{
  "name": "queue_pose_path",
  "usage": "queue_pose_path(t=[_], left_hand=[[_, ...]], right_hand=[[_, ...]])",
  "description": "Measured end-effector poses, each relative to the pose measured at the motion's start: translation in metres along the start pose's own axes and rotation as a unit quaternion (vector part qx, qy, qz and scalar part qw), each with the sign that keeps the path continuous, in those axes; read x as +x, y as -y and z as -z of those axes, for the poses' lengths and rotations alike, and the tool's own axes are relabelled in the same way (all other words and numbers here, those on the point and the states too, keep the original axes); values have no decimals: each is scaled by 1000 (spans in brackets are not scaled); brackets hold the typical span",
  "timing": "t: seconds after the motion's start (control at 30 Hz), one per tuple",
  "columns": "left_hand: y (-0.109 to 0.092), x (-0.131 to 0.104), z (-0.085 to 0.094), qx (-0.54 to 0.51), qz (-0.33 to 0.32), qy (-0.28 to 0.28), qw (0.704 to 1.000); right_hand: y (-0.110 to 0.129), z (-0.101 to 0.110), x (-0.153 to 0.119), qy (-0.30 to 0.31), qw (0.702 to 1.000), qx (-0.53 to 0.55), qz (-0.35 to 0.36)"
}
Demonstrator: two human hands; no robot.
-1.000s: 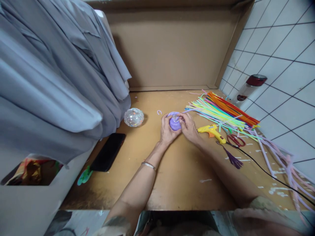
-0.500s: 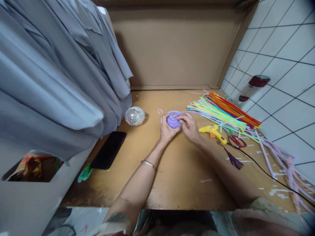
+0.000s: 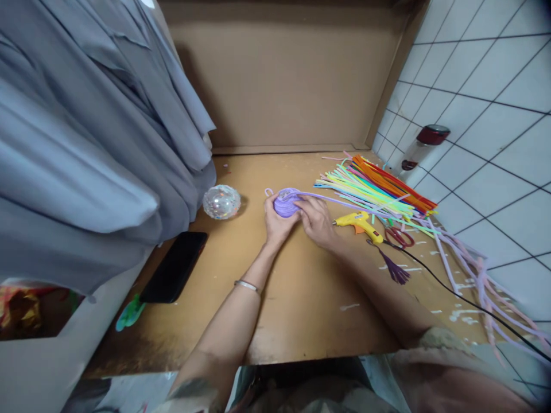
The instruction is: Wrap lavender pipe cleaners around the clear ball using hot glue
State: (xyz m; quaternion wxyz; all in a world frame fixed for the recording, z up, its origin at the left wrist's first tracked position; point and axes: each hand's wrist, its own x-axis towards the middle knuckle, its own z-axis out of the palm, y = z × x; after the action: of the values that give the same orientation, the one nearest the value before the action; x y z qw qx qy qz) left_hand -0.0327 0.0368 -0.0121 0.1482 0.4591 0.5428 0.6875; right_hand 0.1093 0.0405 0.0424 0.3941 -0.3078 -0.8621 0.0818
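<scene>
A round ball wound with purple pipe cleaner (image 3: pixel 287 207) sits between my hands above the table's middle. My left hand (image 3: pixel 278 226) is closed around its left and lower side. At its right side, my right hand (image 3: pixel 317 222) pinches with thumb and fingers where a purple strand (image 3: pixel 340 201) meets the coils. That strand runs off to the right toward the pipe cleaner pile. A small pale purple loop (image 3: pixel 268 191) shows just beyond my left fingertips. The exact spot under my right fingertips is hidden.
Right of my hands lie a yellow glue gun (image 3: pixel 359 223) with a black cord, red-handled scissors (image 3: pixel 399 236), a purple tassel (image 3: pixel 395 269) and colourful pipe cleaners (image 3: pixel 365 189). A clear faceted ball (image 3: pixel 221 202) and a black phone (image 3: pixel 174 267) lie left, beside grey cloth (image 3: pixel 86 143).
The view has shifted, so the whole scene sits further left. Both hands stay on the purple ball, which appears slightly turned, with the strand still running off to the right.
</scene>
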Motion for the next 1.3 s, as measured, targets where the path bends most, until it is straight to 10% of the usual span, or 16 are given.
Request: queue_pose_path(t=[0.37,0.73,1.3], left_hand=[[-1,4,0,-6,33,-46,998],[4,7,-4,-40,51,-57,996],[-6,6,-4,-54,36,-8,998]], right_hand=[[-20,25,0,36,973,-187,-128],[-24,95,-41,231,799,-384,-401],[-40,110,-66,232,829,-344,-375]])
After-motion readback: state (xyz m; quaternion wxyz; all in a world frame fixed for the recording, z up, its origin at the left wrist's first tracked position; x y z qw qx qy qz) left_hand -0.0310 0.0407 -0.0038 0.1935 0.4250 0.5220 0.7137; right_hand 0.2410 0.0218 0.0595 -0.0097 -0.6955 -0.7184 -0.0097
